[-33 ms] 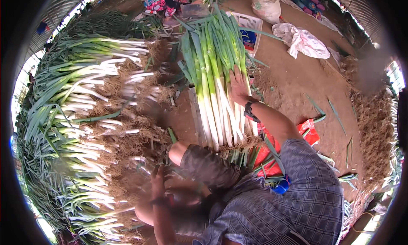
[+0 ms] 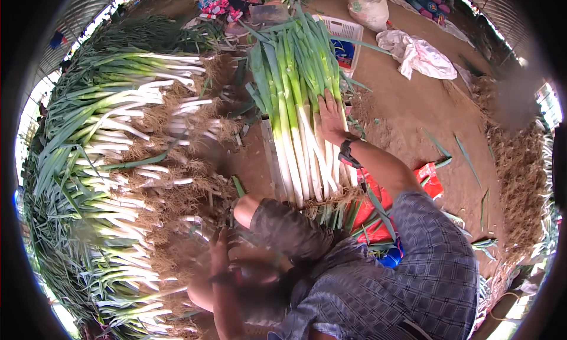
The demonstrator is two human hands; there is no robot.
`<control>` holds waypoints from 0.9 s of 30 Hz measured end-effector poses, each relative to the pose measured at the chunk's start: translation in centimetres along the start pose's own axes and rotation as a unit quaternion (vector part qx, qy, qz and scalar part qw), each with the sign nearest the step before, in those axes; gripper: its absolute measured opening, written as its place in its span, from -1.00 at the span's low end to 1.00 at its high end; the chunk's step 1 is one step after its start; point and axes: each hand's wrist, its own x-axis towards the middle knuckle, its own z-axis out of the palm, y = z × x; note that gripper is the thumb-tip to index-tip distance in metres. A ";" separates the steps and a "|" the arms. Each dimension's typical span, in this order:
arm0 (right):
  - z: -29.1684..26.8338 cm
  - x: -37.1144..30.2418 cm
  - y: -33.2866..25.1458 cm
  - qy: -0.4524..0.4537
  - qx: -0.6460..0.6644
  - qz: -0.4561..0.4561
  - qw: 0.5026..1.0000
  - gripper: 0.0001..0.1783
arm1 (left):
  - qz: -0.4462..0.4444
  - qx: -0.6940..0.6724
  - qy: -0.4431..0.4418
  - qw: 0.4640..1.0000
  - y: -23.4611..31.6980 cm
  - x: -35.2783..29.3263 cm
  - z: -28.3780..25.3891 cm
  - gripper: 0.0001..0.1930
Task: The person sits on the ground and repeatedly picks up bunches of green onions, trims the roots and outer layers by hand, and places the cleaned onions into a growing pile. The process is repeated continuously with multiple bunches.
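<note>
A thick bundle of long green onions point(image 2: 293, 145) lies in front of me, leaves pointing away and roots toward me, over a low frame or tray that mostly stays hidden. Flat on the right side of the bundle rests my right hand point(image 2: 332, 120), fingers stretched along the stalks where white turns to green. Lower left, my left hand point(image 2: 219, 245) is beside my knee at the root ends of a big heap of green onions point(image 2: 127, 142). Its fingers look stretched out, though shadow and a blurry spot obscure them; I see nothing held in it.
Past the bundle stands a white plastic crate point(image 2: 344, 30) with blue and red items. White sacks point(image 2: 416, 55) lie on the dirt floor to the right. A red plastic sheet or bag point(image 2: 428, 179) and loose leaves are by my right arm. Another root-fringed heap point(image 2: 515, 169) lines the far right.
The fingers of my left hand have shifted slightly at the root ends. My right hand stays on the bundle.
</note>
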 end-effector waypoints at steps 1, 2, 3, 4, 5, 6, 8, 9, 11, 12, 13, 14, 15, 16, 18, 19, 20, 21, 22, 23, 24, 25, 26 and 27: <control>-1.1 -0.4 -0.7 -0.020 0.043 -0.002 0.999 -0.32 | 0.010 0.002 0.000 1.000 -0.2 0.1 0.2 -0.58; -2.8 -0.6 -1.9 -0.039 0.086 -0.007 0.995 -0.34 | 0.024 0.001 0.002 1.000 -0.3 0.1 0.4 -0.58; -4.2 -1.1 -2.8 -0.056 0.128 -0.009 0.990 -0.35 | 0.027 0.000 -0.009 1.000 -0.2 0.3 0.7 -0.59; -5.0 -1.9 -3.2 0.013 0.072 -0.081 0.994 -0.34 | 0.030 0.002 -0.021 0.999 0.0 0.4 1.1 -0.59; -5.8 -2.4 -4.3 -0.096 0.073 -0.047 0.992 -0.40 | 0.031 0.003 -0.027 0.999 -0.1 0.3 1.0 -0.59; -6.6 -2.8 -5.2 -0.205 0.074 -0.014 0.976 -0.46 | 0.034 0.005 -0.028 0.999 -0.1 0.3 0.8 -0.60; -6.5 -3.5 -4.9 -0.289 0.094 0.028 0.952 -0.54 | 0.040 0.011 -0.039 0.998 -0.4 0.6 0.9 -0.61; -5.2 -3.8 -3.9 -0.267 0.117 0.033 0.956 -0.57 | 0.043 0.018 -0.039 0.998 -0.6 0.8 1.1 -0.60; -4.4 -3.3 -4.6 -0.248 0.180 0.069 0.949 -0.58 | 0.046 0.032 -0.022 0.998 -1.0 0.7 0.8 -0.60; -3.8 -3.0 -5.2 -0.249 0.214 0.104 0.939 -0.58 | 0.049 0.029 -0.023 0.998 -1.1 0.7 0.5 -0.58; -3.9 -3.2 -6.1 -0.252 0.246 0.144 0.925 -0.57 | 0.046 0.028 -0.026 0.998 -1.0 0.3 0.5 -0.57; -4.7 -3.4 -7.0 -0.308 0.352 0.274 0.840 -0.60 | 0.048 0.027 -0.037 0.998 -0.5 0.4 1.1 -0.55; -1.3 -6.0 -5.7 -0.222 0.265 0.198 0.917 -0.64 | 0.050 0.032 -0.044 0.997 -0.3 0.7 1.7 -0.54; -1.1 -6.2 -6.4 -0.212 0.262 0.185 0.923 -0.61 | 0.049 0.038 -0.035 0.997 -0.5 0.6 1.3 -0.53; -1.3 -5.9 -6.8 -0.250 0.329 0.308 0.857 -0.61 | 0.057 0.063 -0.030 0.996 -0.1 0.3 1.7 -0.52; -1.7 -5.3 -6.0 -0.259 0.362 0.280 0.851 -0.62 | 0.058 0.066 -0.040 0.995 -0.3 0.5 1.7 -0.52; -1.6 -4.3 -6.3 -0.246 0.364 0.284 0.852 -0.64 | 0.063 0.065 -0.045 0.995 -0.6 0.5 1.2 -0.51; -1.7 -4.0 -6.7 -0.233 0.366 0.288 0.854 -0.65 | 0.068 0.064 -0.050 0.994 -1.0 0.5 0.7 -0.50; -2.6 -4.0 -6.6 -0.255 0.376 0.295 0.841 -0.68 | 0.063 0.062 -0.058 0.994 -0.5 0.2 1.3 -0.49; -3.0 -4.5 -7.2 -0.269 0.400 0.326 0.813 -0.68 | 0.064 0.066 -0.058 0.994 -0.5 0.0 1.2 -0.49; -3.3 -5.6 -8.4 -0.283 0.424 0.356 0.783 -0.68 | 0.065 0.070 -0.057 0.994 -0.4 -0.2 1.0 -0.50; -3.4 -6.1 -9.1 -0.294 0.445 0.383 0.754 -0.67 | 0.070 0.072 -0.059 0.993 0.1 -0.2 1.5 -0.50; -3.4 -6.3 -9.6 -0.293 0.450 0.399 0.743 -0.68 | 0.079 0.079 -0.058 0.992 0.4 0.0 2.2 -0.50; -3.6 -5.7 -9.1 -0.277 0.443 0.394 0.756 -0.68 | 0.088 0.086 -0.057 0.991 0.6 0.3 3.3 -0.50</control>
